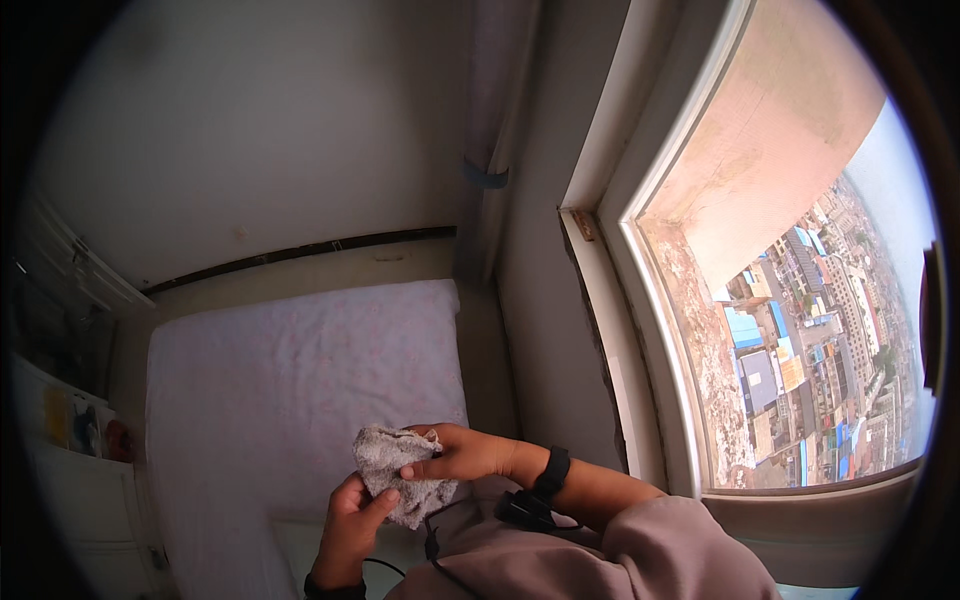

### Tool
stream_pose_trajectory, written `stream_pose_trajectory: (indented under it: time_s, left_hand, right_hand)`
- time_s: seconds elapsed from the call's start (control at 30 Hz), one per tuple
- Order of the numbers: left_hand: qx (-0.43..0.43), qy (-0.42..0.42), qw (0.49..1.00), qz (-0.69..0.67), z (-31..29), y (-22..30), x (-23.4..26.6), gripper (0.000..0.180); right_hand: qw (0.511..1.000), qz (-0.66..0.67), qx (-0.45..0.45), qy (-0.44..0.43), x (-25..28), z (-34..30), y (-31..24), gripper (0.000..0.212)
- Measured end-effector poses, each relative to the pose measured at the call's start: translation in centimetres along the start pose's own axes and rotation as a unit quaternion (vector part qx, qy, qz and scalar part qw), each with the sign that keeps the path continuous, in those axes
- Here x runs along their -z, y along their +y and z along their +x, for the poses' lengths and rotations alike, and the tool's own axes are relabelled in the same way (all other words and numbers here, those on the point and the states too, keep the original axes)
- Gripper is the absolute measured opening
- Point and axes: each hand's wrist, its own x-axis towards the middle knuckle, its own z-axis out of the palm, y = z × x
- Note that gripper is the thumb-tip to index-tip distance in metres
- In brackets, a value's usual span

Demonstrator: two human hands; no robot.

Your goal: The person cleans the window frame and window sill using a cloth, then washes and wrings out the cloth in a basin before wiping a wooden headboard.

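A crumpled, grey-white cloth (395, 455), folded into a small pad, is held in front of my body. My left hand (352, 520) pinches its lower left edge between thumb and fingers. From the right, my right hand (455, 455) grips the upper right side, thumb lying across the front and the other fingers partly hidden behind. Both hands are closed on the same cloth, above the near right part of a bed with a pale, pink-patterned sheet (310, 365).
On the right, a large window (640, 300) with a light frame and sill looks out over buildings far below. A tied curtain (490, 150) hangs in the far corner. White cabinets (85, 500) with a shelf of small items line the left side.
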Motion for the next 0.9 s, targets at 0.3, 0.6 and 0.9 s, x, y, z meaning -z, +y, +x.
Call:
stream_pose_trajectory:
  time_s: [0.3, 0.6, 0.9]
  left_hand:
    - [0.023, 0.082, 0.996, 0.017, 7.6, 2.8, 1.5, 0.033]
    - [0.086, 0.110, 0.989, -0.045, 26.1, 8.8, 2.6, 0.037]
    - [-0.009, 0.105, 0.987, -0.121, 33.0, 13.1, 3.1, 0.038]
  right_hand:
    - [0.995, -0.008, -0.081, -0.060, 7.2, 8.4, -1.8, 0.049]
    - [0.988, -0.007, -0.120, -0.098, 23.2, 21.2, -7.5, 0.048]
    - [0.984, -0.119, -0.084, -0.103, 28.2, 27.8, -13.7, 0.044]
